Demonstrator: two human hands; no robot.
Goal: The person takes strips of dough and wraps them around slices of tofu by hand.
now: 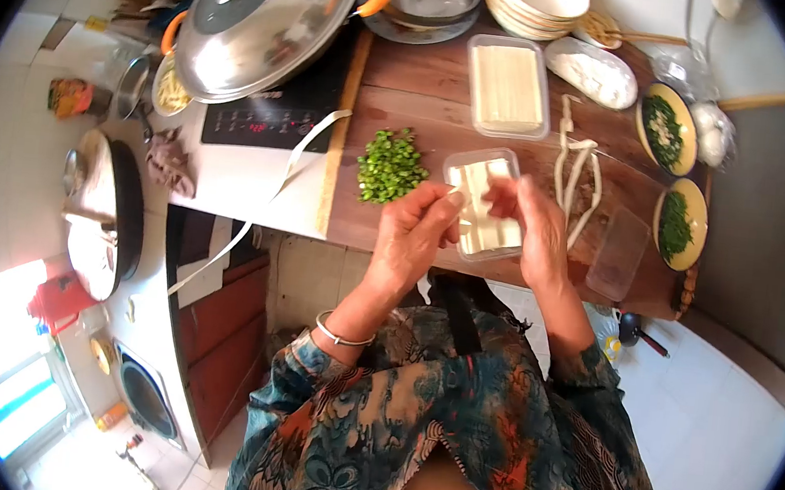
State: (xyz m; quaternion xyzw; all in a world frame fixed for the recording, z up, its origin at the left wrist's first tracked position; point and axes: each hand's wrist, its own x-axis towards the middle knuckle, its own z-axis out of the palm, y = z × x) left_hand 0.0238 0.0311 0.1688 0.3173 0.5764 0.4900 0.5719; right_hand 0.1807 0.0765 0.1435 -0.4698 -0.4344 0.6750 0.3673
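My left hand (418, 229) is closed in a pinch over the left side of a clear plastic box (458, 157). A small pale bit shows at its fingertips, too small to name. My right hand (540, 229) hovers over the box's right side, its fingers bent and apart, with nothing visible in them. Pale flat dough strips (484, 227) lie in the box, partly hidden by both hands. Just behind it is a second clear box (508, 84) filled with similar strips. Long loose dough strands (573, 182) lie on the wooden board to the right.
Chopped greens (390, 167) lie left of my hands. A large lidded pan (266, 34) stands on the cooktop. Two bowls of greens (661, 129) and a clear lid (617, 254) are on the right. Stacked bowls (533, 8) stand behind. A long white strip (288, 167) crosses the counter's left edge.
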